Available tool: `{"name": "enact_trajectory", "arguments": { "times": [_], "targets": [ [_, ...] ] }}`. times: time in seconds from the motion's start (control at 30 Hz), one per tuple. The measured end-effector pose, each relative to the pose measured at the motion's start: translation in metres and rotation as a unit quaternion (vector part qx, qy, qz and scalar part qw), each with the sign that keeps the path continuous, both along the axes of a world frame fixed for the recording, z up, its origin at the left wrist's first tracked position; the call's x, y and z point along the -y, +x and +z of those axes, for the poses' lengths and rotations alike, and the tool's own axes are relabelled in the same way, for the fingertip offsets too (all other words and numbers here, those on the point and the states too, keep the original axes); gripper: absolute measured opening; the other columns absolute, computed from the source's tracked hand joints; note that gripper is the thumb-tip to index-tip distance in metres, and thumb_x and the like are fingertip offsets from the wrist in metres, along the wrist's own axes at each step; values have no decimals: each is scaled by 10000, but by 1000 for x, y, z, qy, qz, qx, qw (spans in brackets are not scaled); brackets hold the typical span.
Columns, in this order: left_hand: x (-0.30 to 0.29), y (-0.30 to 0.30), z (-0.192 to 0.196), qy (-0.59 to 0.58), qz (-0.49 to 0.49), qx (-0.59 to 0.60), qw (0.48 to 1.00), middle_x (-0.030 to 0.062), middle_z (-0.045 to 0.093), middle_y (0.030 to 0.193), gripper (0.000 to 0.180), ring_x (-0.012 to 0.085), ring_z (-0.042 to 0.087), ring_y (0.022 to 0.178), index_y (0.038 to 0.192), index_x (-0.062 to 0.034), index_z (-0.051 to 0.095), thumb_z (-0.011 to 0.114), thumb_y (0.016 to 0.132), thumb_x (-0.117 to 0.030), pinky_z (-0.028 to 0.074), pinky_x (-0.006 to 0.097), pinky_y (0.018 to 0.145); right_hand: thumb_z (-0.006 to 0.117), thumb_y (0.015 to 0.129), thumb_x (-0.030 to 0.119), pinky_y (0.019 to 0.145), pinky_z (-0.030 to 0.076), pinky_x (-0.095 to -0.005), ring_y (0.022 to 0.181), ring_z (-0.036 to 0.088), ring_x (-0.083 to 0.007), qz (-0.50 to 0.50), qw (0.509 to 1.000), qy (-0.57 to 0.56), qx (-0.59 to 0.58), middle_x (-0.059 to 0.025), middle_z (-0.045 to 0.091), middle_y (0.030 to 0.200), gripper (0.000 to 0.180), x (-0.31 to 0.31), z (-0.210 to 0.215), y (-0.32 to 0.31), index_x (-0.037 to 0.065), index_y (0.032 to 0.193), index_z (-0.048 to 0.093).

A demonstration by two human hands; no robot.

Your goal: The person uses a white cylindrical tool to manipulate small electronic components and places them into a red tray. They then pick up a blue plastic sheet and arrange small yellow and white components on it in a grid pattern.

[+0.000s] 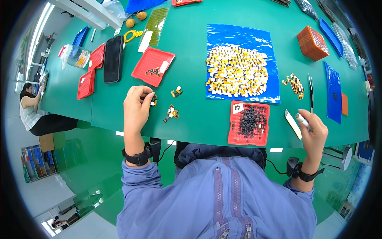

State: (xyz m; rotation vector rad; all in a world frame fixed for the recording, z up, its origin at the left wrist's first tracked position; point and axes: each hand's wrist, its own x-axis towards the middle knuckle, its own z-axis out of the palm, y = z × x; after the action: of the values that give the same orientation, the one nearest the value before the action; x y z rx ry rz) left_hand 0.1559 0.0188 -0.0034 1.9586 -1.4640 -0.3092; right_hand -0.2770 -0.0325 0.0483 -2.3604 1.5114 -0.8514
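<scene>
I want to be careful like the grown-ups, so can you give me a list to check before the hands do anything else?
1. Left hand has its small part: ok, pinched at the fingertips.
2. That part faces the right way: cannot tell, fingers hide some of it.
3. Right hand has the white stick: ok, in its fingers.
4. Tweezers within sight: ok, lying on the table beyond the right hand.
5. Black bits kept in their red tray: ok, it looks that way.
6. Loose parts tidied away: not ok, they're on the bare table near the left hand.
</scene>
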Motion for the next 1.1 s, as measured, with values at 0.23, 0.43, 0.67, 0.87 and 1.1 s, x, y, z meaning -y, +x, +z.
{"name": "enact_trajectory", "arguments": {
  "times": [0.23, 0.43, 0.67, 0.87, 1.1],
  "targets": [
    [-16, -11, -3, -104, 55, -141, 983, 55, 609, 791, 29, 97, 570, 701, 867, 4, 603, 606, 852, -21, 471, 243, 627, 675, 656, -40, 542, 477, -277, 615, 640, -203, 130, 987, 59, 74, -94, 645, 705, 243, -19, 9, 36, -3, 896, 664],
    [-41, -102, 24, -38, -196, -378, 904, 50, 627, 799, 71, 92, 573, 689, 871, 0, 605, 642, 813, 21, 467, 226, 625, 724, 674, 12, 538, 500, -275, 643, 659, -199, 227, 942, 183, 166, -86, 666, 756, 298, -32, 9, 82, 31, 964, 659],
    [-25, -139, 15, 92, -318, -545, 770, 83, 651, 903, 119, 119, 631, 864, 955, 40, 591, 597, 838, 61, 506, 243, 749, 686, 676, -28, 545, 519, -269, 659, 665, -192, 264, 935, 165, 171, -67, 675, 788, 245, -28, -9, 92, 39, 911, 664],
    [-23, -144, 12, 88, -289, -600, 741, 93, 638, 994, 108, 115, 620, 856, 979, 30, 592, 568, 875, 25, 496, 244, 749, 682, 667, -28, 541, 517, -280, 647, 660, -198, 226, 962, 94, 125, -64, 671, 770, 224, -26, -9, 95, 38, 880, 653],
    [-14, -91, 25, -89, -166, -70, 980, 112, 632, 974, 211, 282, 596, 910, 951, -52, 630, 697, 752, -77, 465, 368, 794, 666, 695, -23, 544, 489, -250, 632, 639, -131, 75, 992, 50, 84, -52, 652, 727, 173, -4, -6, 67, 38, 855, 648]
  ]
}}
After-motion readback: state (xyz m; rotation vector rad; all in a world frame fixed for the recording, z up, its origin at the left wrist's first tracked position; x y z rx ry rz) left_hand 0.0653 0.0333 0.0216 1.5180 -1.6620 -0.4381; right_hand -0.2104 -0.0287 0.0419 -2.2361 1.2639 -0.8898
